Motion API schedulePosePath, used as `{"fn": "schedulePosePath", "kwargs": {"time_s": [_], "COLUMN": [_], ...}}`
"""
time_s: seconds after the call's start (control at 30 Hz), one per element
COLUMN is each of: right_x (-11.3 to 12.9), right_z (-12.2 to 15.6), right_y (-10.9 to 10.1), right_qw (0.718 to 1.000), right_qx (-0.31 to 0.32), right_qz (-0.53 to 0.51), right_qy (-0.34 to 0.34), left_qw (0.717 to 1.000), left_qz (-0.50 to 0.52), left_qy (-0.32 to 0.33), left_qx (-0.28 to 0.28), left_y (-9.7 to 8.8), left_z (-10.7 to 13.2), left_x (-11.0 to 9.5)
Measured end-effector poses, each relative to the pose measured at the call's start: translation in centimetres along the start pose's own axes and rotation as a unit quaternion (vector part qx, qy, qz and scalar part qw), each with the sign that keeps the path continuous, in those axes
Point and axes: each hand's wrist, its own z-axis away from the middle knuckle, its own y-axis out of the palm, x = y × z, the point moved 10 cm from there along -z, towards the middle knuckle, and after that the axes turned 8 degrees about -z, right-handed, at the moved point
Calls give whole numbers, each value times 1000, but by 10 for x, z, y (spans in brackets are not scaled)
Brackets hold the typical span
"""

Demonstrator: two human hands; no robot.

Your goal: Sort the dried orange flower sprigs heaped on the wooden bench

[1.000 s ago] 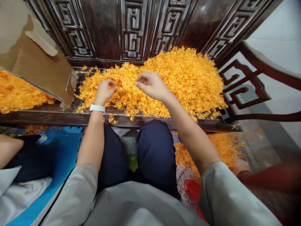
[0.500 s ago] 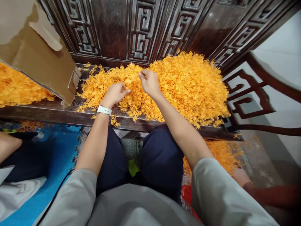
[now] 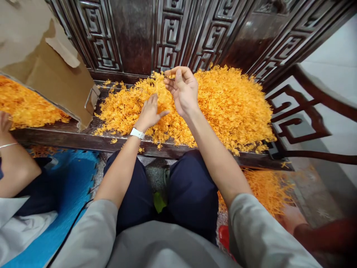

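Note:
A large heap of small orange, flower-like pieces (image 3: 231,108) with thin spidery ends covers the dark wooden bench (image 3: 111,139). My left hand (image 3: 148,113), with a white band at the wrist, lies over the heap's left part, fingers stretched and thumb apart. Raised above the middle of the heap, my right hand (image 3: 184,91) has its palm turned up. Its thumb and fingers pinch one small orange piece (image 3: 171,76), partly covered by the fingers.
At left stands a torn cardboard box (image 3: 64,74) beside more orange pieces (image 3: 30,104). A carved wooden panel (image 3: 134,37) rises behind. A chair (image 3: 304,111) stands at right. Another person's arm (image 3: 19,167) is at left, another hand (image 3: 292,219) at lower right near orange strands (image 3: 264,190).
My right hand has lifted and turned palm up, an orange piece now showing in its fingers. My left hand has shifted right and its fingers have opened. The left neighbour's hand has come up into view.

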Motion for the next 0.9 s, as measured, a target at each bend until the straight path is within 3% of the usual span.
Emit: {"fn": "schedulePosePath", "kwargs": {"time_s": [0.13,0.23,0.47,0.63,0.77,0.9], "right_x": [20,32,62,98,136,165], "right_z": [4,5,4,4,-17,-63], "right_y": [0,-5,-18,-33,-35,-27], "right_qw": [999,998,997,990,974,937], "right_qx": [-5,-7,-8,-1,13,-47], "right_qz": [-54,-63,-58,-82,-166,-330], "right_qy": [-5,-18,-60,-113,-154,-109], "left_qw": [993,986,976,970,961,955], "left_qz": [-109,-148,-175,-176,-179,-177], "left_qy": [-25,-57,-125,-150,-177,-199], "left_qx": [42,43,42,72,117,132], "left_y": [8,6,0,7,19,26], "left_z": [4,6,6,5,3,2], "left_x": [5,12,29,40,54,63]}}
